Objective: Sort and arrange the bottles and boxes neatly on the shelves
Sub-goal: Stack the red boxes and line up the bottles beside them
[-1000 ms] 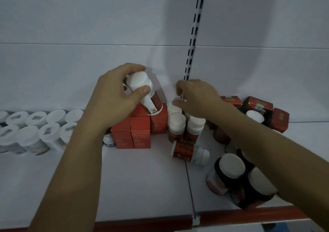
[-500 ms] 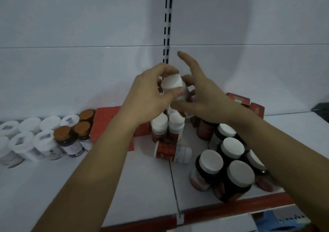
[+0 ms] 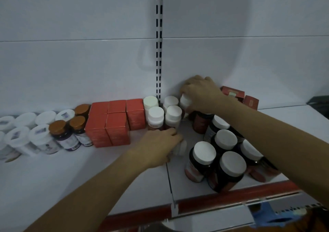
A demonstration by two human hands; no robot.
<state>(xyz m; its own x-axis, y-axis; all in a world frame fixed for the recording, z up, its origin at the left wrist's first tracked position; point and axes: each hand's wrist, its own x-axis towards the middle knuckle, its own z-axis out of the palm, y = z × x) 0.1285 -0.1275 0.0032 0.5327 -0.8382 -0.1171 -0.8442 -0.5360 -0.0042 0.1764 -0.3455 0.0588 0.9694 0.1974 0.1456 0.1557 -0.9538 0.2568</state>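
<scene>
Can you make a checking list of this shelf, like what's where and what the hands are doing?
Surface: white shelf with a red front edge.
Job's things: red boxes stacked in a block; small white-capped bottles upright beside them; dark jars clustered at right front; brown-capped bottles and white-lidded jars at left.
Clutter: loose red boxes at back right; one lying bottle.
Hands: left hand grips the lying bottle; right hand grips a capped bottle by the back wall.
Cables: nothing seen.
Surroundings: slotted upright on white back wall; blurry blue thing below.
</scene>
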